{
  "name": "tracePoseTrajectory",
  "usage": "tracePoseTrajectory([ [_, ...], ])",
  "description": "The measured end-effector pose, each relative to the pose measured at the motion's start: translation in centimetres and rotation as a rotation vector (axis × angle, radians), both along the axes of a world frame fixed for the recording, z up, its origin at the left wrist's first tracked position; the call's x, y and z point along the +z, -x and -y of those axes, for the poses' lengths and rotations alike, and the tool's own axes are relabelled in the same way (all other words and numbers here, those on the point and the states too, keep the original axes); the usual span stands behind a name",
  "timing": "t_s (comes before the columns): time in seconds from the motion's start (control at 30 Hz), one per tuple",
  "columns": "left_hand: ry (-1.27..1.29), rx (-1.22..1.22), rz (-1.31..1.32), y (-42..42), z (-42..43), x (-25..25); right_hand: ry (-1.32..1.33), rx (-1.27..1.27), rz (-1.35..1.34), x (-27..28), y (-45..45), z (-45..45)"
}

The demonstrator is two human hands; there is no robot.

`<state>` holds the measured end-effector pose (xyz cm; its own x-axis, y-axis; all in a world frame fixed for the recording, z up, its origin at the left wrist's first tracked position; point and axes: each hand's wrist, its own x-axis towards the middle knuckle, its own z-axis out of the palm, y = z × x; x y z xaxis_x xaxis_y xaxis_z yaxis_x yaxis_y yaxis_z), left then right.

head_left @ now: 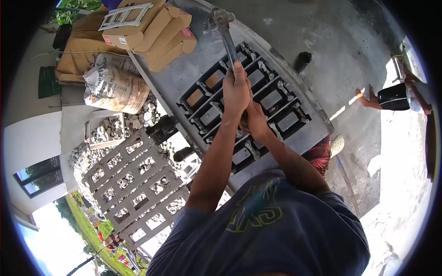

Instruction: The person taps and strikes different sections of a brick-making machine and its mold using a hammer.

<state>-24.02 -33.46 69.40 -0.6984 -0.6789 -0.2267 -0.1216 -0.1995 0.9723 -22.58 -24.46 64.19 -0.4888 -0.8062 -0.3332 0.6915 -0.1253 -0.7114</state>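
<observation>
A dull grey tabletop (189,50) spreads ahead, with mottled concrete floor (294,23) at one o'clock and creased cardboard boxes (161,34) at eleven. At centre, the left hand (236,94) wraps the smooth metal shaft of a hammer-like tool (229,43), its lumpy head toward twelve. The right hand (255,120) curls around it lower down, above a black mould (276,109) of rectangular cells.

Dark blue short-sleeved T-shirt (294,230) with yellow-outlined lettering (253,214)
</observation>
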Motion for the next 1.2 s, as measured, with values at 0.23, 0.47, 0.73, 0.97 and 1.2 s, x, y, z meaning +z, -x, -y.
tracePoseTrajectory([
  [0.23,0.250,-0.021,0.171,2.5,1.2,-5.6,0.115,0.074,0.400,-4.8,1.8,0.7],
  [0.47,-0.049,-0.045,-0.024,-0.9,-1.4,-0.5,0.043,-0.036,0.046,0.1,-0.9,-1.7],
  [0.73,0.153,-0.030,0.015,-0.8,-3.3,-3.3,0.104,0.024,0.174,-3.7,-0.9,-3.2],
  [0.97,-0.031,-0.051,0.026,-2.0,-4.4,0.5,-0.025,0.041,0.322,2.2,-1.9,-5.2],
  [1.2,0.307,0.049,-0.326,-0.5,-3.5,3.4,0.324,-0.009,-0.465,1.4,2.0,-2.2],
])
